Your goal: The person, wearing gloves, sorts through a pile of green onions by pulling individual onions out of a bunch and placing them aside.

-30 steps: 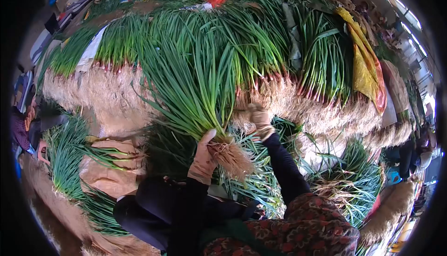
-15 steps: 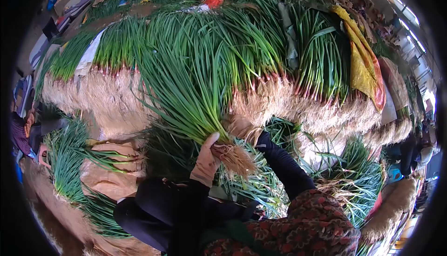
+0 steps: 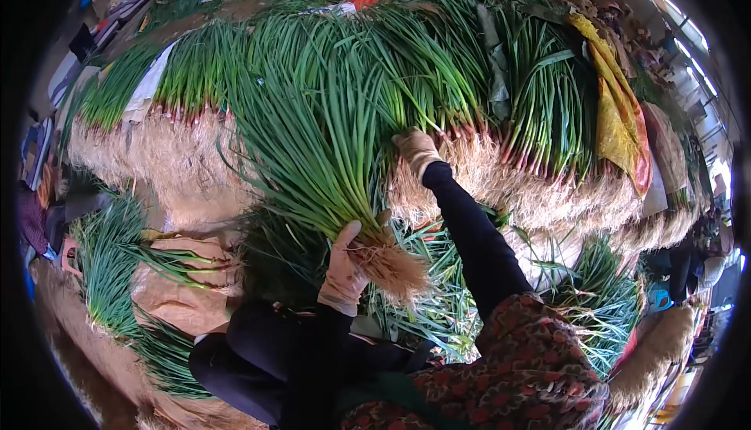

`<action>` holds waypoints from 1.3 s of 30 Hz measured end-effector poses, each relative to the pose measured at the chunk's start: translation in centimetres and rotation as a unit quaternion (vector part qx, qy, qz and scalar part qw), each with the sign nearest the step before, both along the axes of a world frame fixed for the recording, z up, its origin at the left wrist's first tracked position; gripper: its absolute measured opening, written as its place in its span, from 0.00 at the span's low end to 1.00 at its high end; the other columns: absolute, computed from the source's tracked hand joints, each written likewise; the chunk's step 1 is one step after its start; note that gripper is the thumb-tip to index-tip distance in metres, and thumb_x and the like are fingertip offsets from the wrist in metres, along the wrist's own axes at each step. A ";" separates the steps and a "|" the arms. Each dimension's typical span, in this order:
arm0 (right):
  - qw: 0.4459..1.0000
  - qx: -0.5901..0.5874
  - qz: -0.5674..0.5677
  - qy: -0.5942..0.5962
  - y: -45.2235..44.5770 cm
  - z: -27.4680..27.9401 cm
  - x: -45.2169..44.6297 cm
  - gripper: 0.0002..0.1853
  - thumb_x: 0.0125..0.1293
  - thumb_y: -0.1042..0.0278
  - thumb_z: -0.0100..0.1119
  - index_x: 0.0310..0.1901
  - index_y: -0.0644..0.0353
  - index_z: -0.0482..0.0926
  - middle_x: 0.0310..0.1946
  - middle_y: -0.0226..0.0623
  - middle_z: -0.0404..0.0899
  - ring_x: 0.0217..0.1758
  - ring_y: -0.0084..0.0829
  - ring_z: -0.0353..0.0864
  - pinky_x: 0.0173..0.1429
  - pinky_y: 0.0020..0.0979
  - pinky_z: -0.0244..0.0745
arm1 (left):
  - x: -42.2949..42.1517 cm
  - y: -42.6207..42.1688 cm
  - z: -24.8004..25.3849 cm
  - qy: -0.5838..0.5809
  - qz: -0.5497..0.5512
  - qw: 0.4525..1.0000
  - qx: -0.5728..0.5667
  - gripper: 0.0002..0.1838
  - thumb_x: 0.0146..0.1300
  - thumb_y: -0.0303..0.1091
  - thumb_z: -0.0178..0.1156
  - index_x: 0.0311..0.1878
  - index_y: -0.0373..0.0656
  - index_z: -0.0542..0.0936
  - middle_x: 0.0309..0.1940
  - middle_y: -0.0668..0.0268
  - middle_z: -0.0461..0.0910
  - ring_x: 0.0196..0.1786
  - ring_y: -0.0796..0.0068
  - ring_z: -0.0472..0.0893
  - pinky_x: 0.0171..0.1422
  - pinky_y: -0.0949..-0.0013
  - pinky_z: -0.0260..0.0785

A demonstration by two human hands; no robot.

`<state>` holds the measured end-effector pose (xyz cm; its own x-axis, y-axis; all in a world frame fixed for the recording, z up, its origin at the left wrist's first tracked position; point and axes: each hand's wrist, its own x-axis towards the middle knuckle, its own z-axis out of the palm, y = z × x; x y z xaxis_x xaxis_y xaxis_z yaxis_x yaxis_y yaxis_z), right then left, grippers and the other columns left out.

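Observation:
My left hand point(image 3: 344, 267), in a pale glove, is closed round a thick bunch of green garlic point(image 3: 344, 172) just above its roots. The long leaves fan up and to the left, and the pale root tuft point(image 3: 391, 266) hangs toward the lower right. My right hand point(image 3: 417, 152), gloved too, reaches to the row of green garlic point(image 3: 458, 98) behind the bunch. Its fingers curl at the reddish stem bases, just above the matted roots point(image 3: 508, 176); the fingertips are partly hidden among the stalks.
More green garlic rows point(image 3: 188, 78) stretch left and right. Loose leaves point(image 3: 442, 297) lie below my hands. A few stalks lie on a brown sack point(image 3: 176, 293) at left. A yellow and red cloth point(image 3: 618, 109) covers part of the right row. A co-worker's sleeve point(image 3: 33, 219) shows far left.
My right hand has left the held bunch's root end and moved up to the stems in the row behind. My left hand keeps the bunch in nearly the same place.

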<state>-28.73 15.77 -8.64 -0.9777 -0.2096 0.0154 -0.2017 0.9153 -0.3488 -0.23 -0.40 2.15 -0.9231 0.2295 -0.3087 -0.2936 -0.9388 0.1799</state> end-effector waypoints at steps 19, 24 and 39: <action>0.998 0.055 -0.005 -0.006 2.9 10.5 3.6 0.19 0.65 0.61 0.52 0.55 0.57 0.71 0.43 0.44 0.78 0.43 0.41 0.79 0.47 0.39 0.72 | 0.3 -0.6 -1.4 0.002 0.013 1.000 0.006 0.19 0.62 0.39 0.52 0.50 0.33 0.73 0.41 0.59 0.78 0.44 0.64 0.78 0.63 0.48 0.63; 0.889 -0.408 -0.201 -0.053 6.0 18.8 13.7 0.15 0.66 0.57 0.53 0.51 0.52 0.76 0.39 0.35 0.78 0.42 0.27 0.75 0.33 0.31 0.74 | -0.2 -0.3 -0.5 0.010 0.015 1.000 -0.003 0.19 0.62 0.40 0.51 0.48 0.33 0.74 0.39 0.59 0.78 0.43 0.64 0.78 0.59 0.52 0.66; 0.784 0.369 -0.456 -0.200 50.0 13.1 50.7 0.16 0.58 0.61 0.49 0.42 0.62 0.78 0.46 0.51 0.77 0.49 0.46 0.76 0.51 0.44 0.70 | 0.4 -0.6 1.3 0.082 0.038 0.994 -0.062 0.17 0.63 0.37 0.53 0.49 0.34 0.74 0.39 0.60 0.79 0.43 0.65 0.79 0.50 0.60 0.73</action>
<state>21.98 65.73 4.46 -0.6209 0.7734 -0.1279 0.6456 0.5971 0.4761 0.19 -0.95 3.48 -0.9763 0.1278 -0.1747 -0.1809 -0.9248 0.3348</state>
